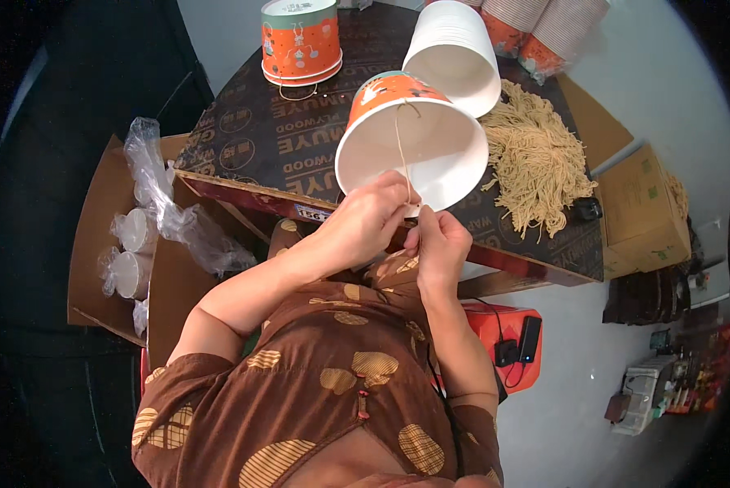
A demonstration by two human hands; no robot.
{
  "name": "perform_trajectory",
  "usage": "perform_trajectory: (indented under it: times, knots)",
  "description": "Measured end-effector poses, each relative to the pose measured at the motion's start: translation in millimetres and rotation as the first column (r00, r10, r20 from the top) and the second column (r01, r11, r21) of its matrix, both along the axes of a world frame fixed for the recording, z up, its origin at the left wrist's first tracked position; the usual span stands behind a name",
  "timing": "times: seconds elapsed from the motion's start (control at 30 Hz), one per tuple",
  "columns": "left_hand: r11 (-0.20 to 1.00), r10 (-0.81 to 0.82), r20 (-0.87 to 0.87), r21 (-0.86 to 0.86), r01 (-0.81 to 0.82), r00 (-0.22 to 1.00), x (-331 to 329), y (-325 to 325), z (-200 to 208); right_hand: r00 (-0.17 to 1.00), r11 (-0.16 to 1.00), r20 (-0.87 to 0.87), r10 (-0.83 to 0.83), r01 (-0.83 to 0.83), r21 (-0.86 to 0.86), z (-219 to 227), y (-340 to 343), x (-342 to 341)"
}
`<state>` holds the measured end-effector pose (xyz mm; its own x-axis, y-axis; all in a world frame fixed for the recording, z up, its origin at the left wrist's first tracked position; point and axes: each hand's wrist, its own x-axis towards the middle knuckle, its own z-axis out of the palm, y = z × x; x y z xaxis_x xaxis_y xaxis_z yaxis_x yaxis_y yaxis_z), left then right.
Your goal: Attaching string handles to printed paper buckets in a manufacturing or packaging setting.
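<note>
Pinching a thin, limp string (401, 150) together at the rim of a light, easily crushed paper bucket (414, 146) tipped over the table edge, left hand (365, 224) and right hand (436, 244) seemingly grip only string.

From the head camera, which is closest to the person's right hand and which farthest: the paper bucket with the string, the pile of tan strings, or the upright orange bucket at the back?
Measured from the right hand:
1. Paper bucket with the string, lying on its side just above the hand, at its fingertips.
2. Pile of tan strings, up and to the right on the board.
3. Upright orange bucket, far back and to the left.
</note>
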<state>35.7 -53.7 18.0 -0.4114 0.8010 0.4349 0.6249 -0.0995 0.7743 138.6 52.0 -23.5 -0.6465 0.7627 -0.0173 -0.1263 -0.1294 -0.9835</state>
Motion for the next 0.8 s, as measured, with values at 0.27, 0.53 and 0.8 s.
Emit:
perform_trajectory:
  times: [0.27,0.53,0.8]
  knots:
    - [0.991,0.108,-0.198,-0.052,-0.12,0.974,-23.9,21.9,-24.1,0.996,0.999,0.085,0.01,-0.014,0.039,1.8,1.6,-4.1]
    - [0.984,-0.012,-0.029,-0.178,0.007,1.0,-33.4,29.8,-16.9,0.986,0.999,0.167,0.018,-0.026,0.043,12.4,2.1,-4.2]
    - [0.963,-0.086,-0.128,-0.264,0.049,0.988,-38.5,44.8,-23.5,0.975,0.999,0.222,0.034,-0.042,0.032,8.3,7.7,-3.0]
